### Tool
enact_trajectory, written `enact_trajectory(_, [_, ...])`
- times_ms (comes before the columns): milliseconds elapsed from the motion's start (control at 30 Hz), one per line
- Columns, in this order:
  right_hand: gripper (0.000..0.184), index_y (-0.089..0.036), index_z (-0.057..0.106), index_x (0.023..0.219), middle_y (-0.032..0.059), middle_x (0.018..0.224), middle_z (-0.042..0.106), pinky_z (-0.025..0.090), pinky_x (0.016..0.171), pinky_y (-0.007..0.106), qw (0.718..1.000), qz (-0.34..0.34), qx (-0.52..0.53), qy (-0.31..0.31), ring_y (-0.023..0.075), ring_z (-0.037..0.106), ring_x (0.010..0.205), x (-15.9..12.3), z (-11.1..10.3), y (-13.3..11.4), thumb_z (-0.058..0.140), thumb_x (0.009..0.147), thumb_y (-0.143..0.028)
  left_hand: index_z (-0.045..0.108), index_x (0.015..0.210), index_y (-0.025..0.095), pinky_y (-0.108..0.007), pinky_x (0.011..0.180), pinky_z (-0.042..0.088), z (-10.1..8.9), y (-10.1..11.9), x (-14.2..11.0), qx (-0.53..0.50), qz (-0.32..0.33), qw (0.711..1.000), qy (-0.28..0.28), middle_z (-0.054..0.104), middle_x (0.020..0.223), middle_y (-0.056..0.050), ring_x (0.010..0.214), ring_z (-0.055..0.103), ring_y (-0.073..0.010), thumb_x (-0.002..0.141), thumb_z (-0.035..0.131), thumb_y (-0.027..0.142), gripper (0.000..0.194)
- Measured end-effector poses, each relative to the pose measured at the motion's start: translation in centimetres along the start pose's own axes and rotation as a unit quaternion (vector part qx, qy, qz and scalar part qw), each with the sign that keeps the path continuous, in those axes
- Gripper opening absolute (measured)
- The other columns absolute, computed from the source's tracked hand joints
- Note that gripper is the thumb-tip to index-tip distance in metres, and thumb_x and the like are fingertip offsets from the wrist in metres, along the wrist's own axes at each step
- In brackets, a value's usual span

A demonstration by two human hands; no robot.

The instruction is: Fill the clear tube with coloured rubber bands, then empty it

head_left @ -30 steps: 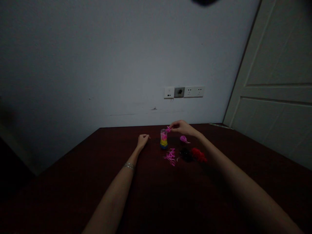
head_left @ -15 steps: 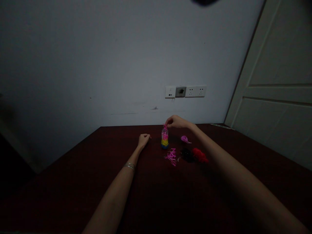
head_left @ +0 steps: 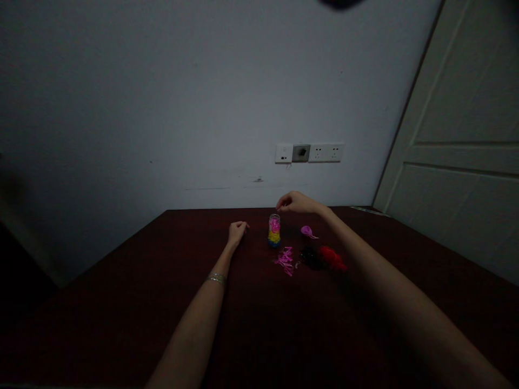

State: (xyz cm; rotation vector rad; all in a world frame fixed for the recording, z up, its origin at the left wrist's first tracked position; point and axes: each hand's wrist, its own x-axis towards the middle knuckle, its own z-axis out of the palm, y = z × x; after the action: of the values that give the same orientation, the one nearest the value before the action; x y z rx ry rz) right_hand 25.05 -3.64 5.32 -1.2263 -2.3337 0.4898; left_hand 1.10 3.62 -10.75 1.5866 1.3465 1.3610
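Note:
A small clear jar (head_left: 274,231) stands upright on the dark red table, layered with blue at the bottom, then yellow, then pink. Just above its mouth, to the right, hovers my right hand (head_left: 298,202), fingertips drawn together with no pink showing between them. My left hand (head_left: 237,233) rests on the table left of the jar, fingers curled in and apparently holding nothing. In front of the jar lies a loose pile of thin pink bands or strips (head_left: 285,260). Beside it are a black heap (head_left: 311,258) and a red heap (head_left: 332,258), their kind unclear.
A small pink round thing with a trailing strand (head_left: 307,232) lies right of the jar, under my right forearm. The dark red table (head_left: 121,313) meets a pale wall (head_left: 203,108) with a row of sockets (head_left: 308,153). A panelled door (head_left: 458,162) stands at right.
My right hand carried a pink bunch to the jar's mouth and let go; the pink now sits inside the jar. My left hand has barely shifted.

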Motion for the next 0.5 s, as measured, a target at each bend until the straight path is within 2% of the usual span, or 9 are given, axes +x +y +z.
enact_trajectory(167, [0.023, -0.011, 0.068, 0.083, 0.0067, 0.079, 0.068, 0.045, 0.068, 0.027, 0.998, 0.011, 0.049, 0.032, 0.0163, 0.06, 0.072, -2.6, 1.3, 2.1, 0.055, 0.07, -0.025, 0.061, 0.063, 0.011, -0.019, 0.042, 0.024, -0.4, 0.0, -0.1, -0.064, -0.005, 0.998, 0.003, 0.042, 0.045, 0.004, 0.038, 0.032, -0.0055, 0.065, 0.044, 0.034, 0.028])
enact_trajectory(267, [0.022, -0.012, 0.068, 0.084, 0.0064, 0.08, 0.068, 0.045, 0.067, 0.026, 0.998, 0.033, 0.028, 0.034, 0.0163, 0.06, 0.073, -4.6, 2.8, 3.6, 0.054, 0.071, -0.024, 0.06, 0.064, 0.011, -0.018, 0.04, 0.022, -0.5, 0.1, -0.2, -0.09, -0.019, 0.996, 0.002, 0.041, 0.045, 0.005, 0.037, 0.03, -0.0049, 0.064, 0.045, 0.034, 0.027])
enact_trajectory(433, [0.023, -0.014, 0.068, 0.084, 0.0047, 0.079, 0.067, 0.043, 0.065, 0.026, 0.998, 0.054, 0.007, 0.032, 0.0154, 0.058, 0.071, -7.7, 4.9, 5.8, 0.051, 0.073, -0.024, 0.059, 0.065, 0.012, -0.018, 0.039, 0.021, -0.6, 0.7, -0.1, -0.064, -0.038, 0.997, -0.03, 0.042, 0.047, 0.005, 0.037, 0.03, -0.0048, 0.065, 0.044, 0.032, 0.025])
enact_trajectory(500, [0.022, -0.015, 0.068, 0.084, 0.0042, 0.077, 0.066, 0.043, 0.065, 0.026, 0.997, 0.066, 0.005, 0.038, 0.0156, 0.057, 0.071, -8.6, 5.2, 6.5, 0.051, 0.073, -0.025, 0.059, 0.064, 0.012, -0.018, 0.04, 0.021, -0.7, 1.2, -0.1, -0.015, -0.05, 0.996, -0.066, 0.043, 0.046, 0.004, 0.037, 0.03, -0.005, 0.067, 0.044, 0.032, 0.025])
